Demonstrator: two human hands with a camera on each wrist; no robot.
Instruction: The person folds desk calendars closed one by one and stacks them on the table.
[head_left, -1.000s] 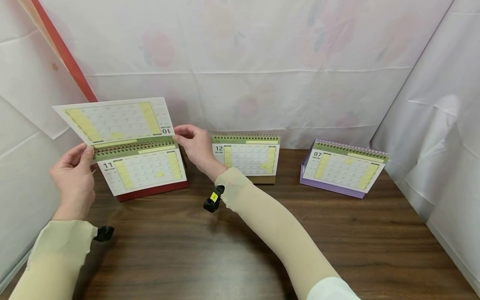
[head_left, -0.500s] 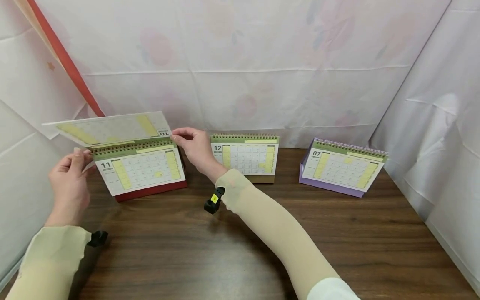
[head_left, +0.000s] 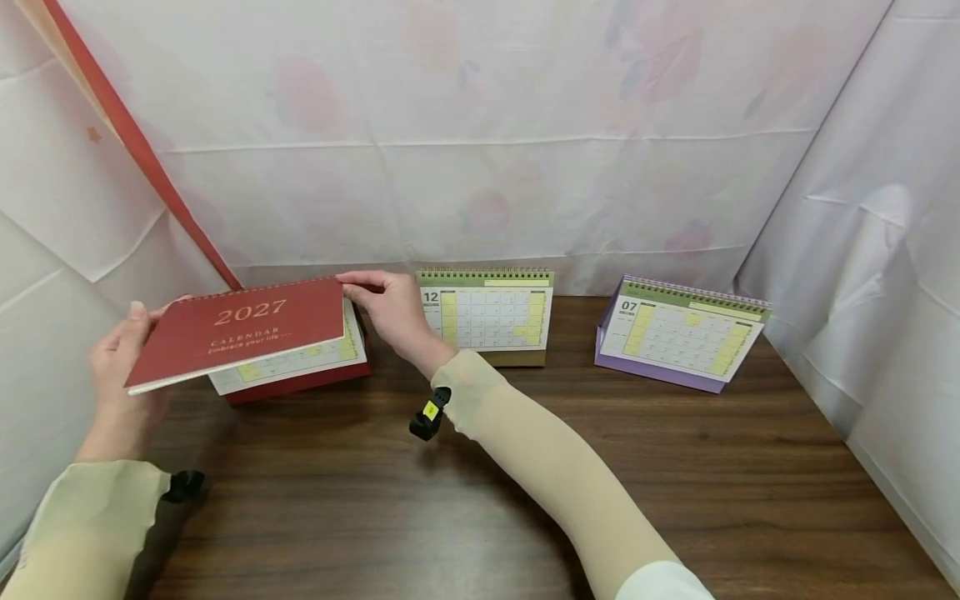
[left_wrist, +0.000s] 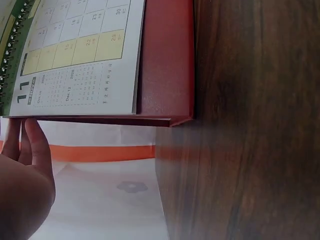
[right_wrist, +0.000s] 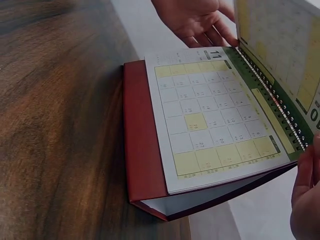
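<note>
A red desk calendar [head_left: 300,383] stands tilted at the left of the table. Its red "2027" cover [head_left: 240,329], with a stack of pages beneath, hangs forward over the November page [right_wrist: 215,115], partway down. My left hand [head_left: 112,396] is at the left end of the spiral binding, its fingers fairly straight and touching the calendar's edge in the left wrist view. At the binding's right end, my right hand [head_left: 401,312] pinches the calendar's corner between thumb and forefinger. The left fingertips are partly hidden behind the cover in the head view.
A brown-based calendar [head_left: 495,321] showing 12 stands beside my right hand, partly covered by it. Farther right is a purple-based calendar [head_left: 682,333] showing 07. White patterned cloth [head_left: 480,125] encloses the back and sides of the wooden table [head_left: 480,517].
The raised October page and cover have swung forward and down, so the red cover now faces up over the November page. My left hand has shifted slightly down and left; the right stays at the corner.
</note>
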